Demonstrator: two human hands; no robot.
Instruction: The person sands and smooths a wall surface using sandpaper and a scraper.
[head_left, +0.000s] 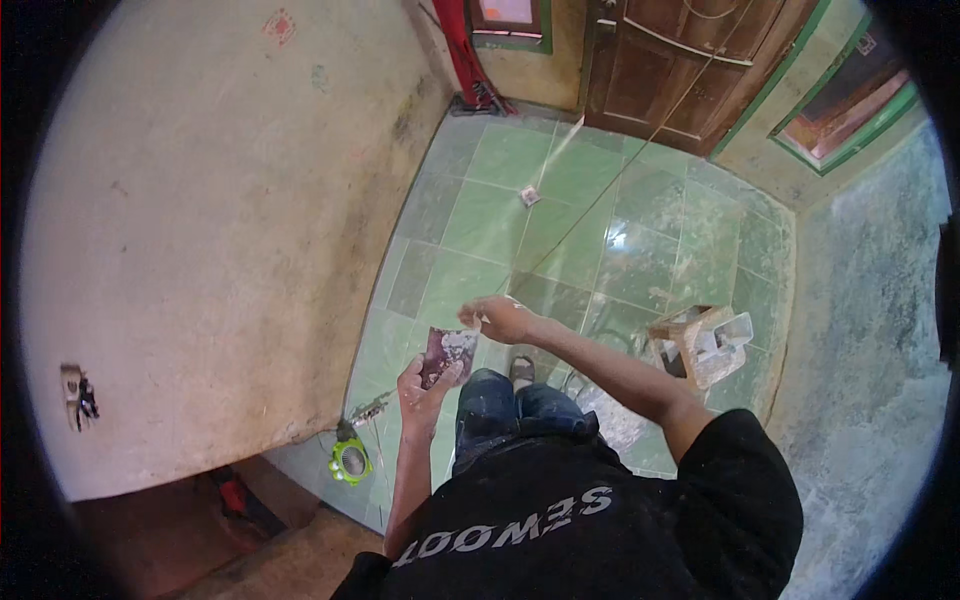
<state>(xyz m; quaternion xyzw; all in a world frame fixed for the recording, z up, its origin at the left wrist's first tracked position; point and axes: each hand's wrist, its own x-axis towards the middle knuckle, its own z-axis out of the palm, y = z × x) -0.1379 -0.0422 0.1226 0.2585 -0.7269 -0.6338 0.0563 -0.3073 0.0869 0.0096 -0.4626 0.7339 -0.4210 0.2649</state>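
My left hand (424, 390) grips a dark reddish-brown sheet (442, 364), which looks like sandpaper. Pale powder cakes its upper right part, and my thumb lies across its front. Just above the sheet's top right corner is my right hand (502, 318), fingers bent and dusted white. Whether those fingers pinch the corner or something small is too unclear to tell. Both hands are in front of my jeans, over the green tiled floor (480, 217).
A dusty stool-like stand (712, 345) with a white plastic container (731, 334) stands at right. A thin cord (600, 199) slants toward the wooden door (652, 67). A small packet (529, 196) lies ahead. A green fan (350, 459) sits left, near the bare wall (225, 225).
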